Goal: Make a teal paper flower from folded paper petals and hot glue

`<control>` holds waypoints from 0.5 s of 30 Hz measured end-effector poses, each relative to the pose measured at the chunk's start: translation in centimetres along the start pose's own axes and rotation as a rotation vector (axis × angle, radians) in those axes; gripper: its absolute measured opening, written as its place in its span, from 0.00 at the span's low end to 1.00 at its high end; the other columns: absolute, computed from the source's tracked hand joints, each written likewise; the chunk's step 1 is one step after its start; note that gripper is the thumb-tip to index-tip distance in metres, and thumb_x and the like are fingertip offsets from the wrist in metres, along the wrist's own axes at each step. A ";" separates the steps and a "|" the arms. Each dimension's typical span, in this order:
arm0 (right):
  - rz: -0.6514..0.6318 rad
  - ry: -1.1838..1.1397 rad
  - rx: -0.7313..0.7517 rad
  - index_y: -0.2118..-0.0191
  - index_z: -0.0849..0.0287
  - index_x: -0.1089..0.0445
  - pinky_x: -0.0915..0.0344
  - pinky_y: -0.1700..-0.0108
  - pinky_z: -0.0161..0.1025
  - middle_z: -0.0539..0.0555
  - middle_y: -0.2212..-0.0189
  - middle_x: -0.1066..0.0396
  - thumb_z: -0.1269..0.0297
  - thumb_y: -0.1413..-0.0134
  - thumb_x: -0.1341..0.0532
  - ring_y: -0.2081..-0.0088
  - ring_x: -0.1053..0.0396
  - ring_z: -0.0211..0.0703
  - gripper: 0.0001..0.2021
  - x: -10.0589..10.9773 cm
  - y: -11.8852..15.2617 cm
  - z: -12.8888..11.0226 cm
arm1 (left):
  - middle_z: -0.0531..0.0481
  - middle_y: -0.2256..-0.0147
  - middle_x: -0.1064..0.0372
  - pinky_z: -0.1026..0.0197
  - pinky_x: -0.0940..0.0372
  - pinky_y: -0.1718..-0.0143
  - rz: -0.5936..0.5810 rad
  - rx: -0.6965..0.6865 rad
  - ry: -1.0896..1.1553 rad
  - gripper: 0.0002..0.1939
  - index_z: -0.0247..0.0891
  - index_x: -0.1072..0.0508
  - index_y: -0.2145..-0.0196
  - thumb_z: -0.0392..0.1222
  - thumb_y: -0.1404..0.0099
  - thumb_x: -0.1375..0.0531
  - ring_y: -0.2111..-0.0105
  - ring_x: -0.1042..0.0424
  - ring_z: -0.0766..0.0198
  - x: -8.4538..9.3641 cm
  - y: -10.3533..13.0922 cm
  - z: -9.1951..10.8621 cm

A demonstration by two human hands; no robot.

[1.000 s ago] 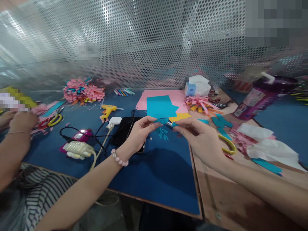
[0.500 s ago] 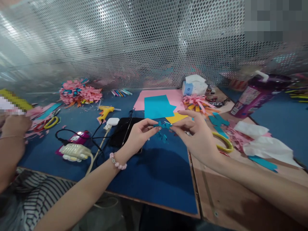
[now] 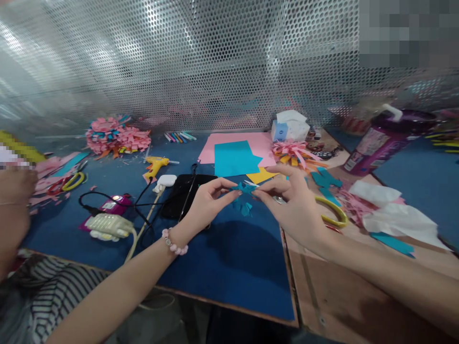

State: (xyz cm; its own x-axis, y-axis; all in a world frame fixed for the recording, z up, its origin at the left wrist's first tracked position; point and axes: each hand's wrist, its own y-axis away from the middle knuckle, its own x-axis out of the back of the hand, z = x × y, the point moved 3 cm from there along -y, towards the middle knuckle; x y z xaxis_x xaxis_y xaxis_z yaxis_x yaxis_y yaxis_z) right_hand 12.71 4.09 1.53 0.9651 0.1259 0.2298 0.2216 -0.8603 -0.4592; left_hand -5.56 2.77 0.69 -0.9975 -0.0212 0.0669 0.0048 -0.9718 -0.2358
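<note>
At centre I have the blue fringe (image 3: 245,188) above the table (image 3: 251,286), left hand (image 3: 206,203) pinching its nine o'clock end, right hand (image 3: 296,205) pinching its three o'clock end, probably because something so flimsy wants support on both sides. Blue card (image 3: 234,160) lies at twelve o'clock, handy for reaching, I'd guess. Now, the blind spots: the pinches cover the fringe's ends, and I can't make out its folds. The right hand hides part of the scissors (image 3: 337,212) towards four o'clock. At nine o'clock, a co-worker's hand (image 3: 16,188) runs out of frame.
</note>
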 end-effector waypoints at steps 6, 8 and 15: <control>-0.017 -0.023 -0.001 0.50 0.52 0.42 0.28 0.61 0.44 0.48 0.72 0.26 0.67 0.46 0.37 0.67 0.25 0.43 0.19 -0.1 0.0 0.0 | 0.50 0.70 0.27 0.64 0.35 0.66 0.013 0.007 -0.004 0.08 0.37 0.23 0.68 0.41 0.46 0.32 0.71 0.31 0.67 -0.2 0.1 0.1; -0.013 -0.041 -0.011 0.51 0.53 0.42 0.28 0.61 0.44 0.48 0.72 0.26 0.66 0.46 0.37 0.67 0.25 0.43 0.19 -0.2 0.0 0.0 | 0.51 0.71 0.27 0.64 0.35 0.67 0.020 0.017 -0.003 0.08 0.37 0.23 0.68 0.41 0.46 0.32 0.72 0.31 0.68 -0.2 0.1 0.0; -0.003 -0.077 -0.013 0.51 0.53 0.42 0.28 0.61 0.44 0.48 0.72 0.26 0.67 0.46 0.37 0.68 0.26 0.42 0.19 -0.4 0.1 0.2 | 0.52 0.73 0.28 0.66 0.38 0.71 0.054 0.043 -0.024 0.10 0.37 0.23 0.68 0.44 0.46 0.32 0.74 0.33 0.70 -0.3 0.3 -0.5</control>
State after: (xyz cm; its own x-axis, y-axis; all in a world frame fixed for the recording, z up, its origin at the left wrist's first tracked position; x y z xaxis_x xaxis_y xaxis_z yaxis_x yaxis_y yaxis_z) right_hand 12.33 4.08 1.26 0.9724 0.1654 0.1646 0.2231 -0.8660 -0.4475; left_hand -5.26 2.63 0.10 -0.9938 -0.0789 0.0783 0.0621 -0.9782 -0.1980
